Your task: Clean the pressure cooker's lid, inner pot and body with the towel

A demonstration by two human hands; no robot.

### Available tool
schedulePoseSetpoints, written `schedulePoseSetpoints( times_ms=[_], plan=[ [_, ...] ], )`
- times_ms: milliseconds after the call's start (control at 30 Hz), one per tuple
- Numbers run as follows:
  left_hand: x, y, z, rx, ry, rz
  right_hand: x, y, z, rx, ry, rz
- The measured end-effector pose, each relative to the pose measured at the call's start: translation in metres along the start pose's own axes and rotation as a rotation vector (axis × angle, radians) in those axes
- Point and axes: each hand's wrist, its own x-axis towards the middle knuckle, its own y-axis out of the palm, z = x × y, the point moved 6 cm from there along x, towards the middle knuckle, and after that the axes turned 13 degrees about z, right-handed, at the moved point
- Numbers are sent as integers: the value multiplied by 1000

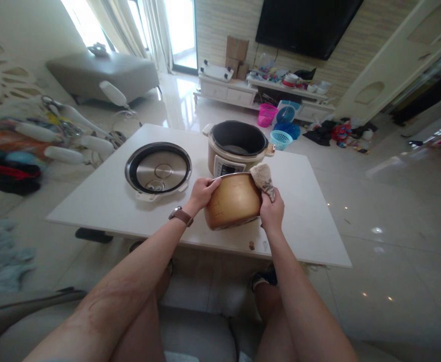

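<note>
A gold-coloured inner pot (234, 202) is held tilted over the near side of the white table. My left hand (202, 194) grips its left rim, fingers closed. At the pot's right side, my right hand (272, 210) is closed around a pale, patterned cloth (262, 178), which lies over the rim there. Just behind the pot stands the cooker body (226, 151), beige with a dark open inside and a control panel in front. To the left, the round cooker lid (163, 171) rests with its metal inner face up.
The white table (99, 198) carries these things; a small brown bit (251, 245) lies near its front edge. Beyond it on the floor are a light blue basket (281, 139) and a pink basket (267, 115). A white cabinet (226, 94) lines the far wall.
</note>
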Motion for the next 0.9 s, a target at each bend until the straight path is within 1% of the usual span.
schedulePoseSetpoints(
  times_ms=[400,533,600,667,733,800,833,900],
  plan=[
    [0,0,-2,10,3,-12,1,0,-3,-5,-3,-9],
    [0,0,-1,4,9,-16,1,1,-5,-55,-47,-17],
    [0,0,1,5,1,-15,-3,2,3,-113,-145,-19],
    [1,1,3,13,-10,-14,-12,5,20,-213,-309,15],
    [2,2,4,16,-12,-8,-23,14,40,-358,-504,125],
    [3,3,5,8,-2,14,-34,23,55,-481,-656,257],
    [3,4,6,1,5,23,-38,25,59,-510,-699,294],
    [2,4,7,-15,12,16,-37,24,61,-495,-701,289]
  ],
)
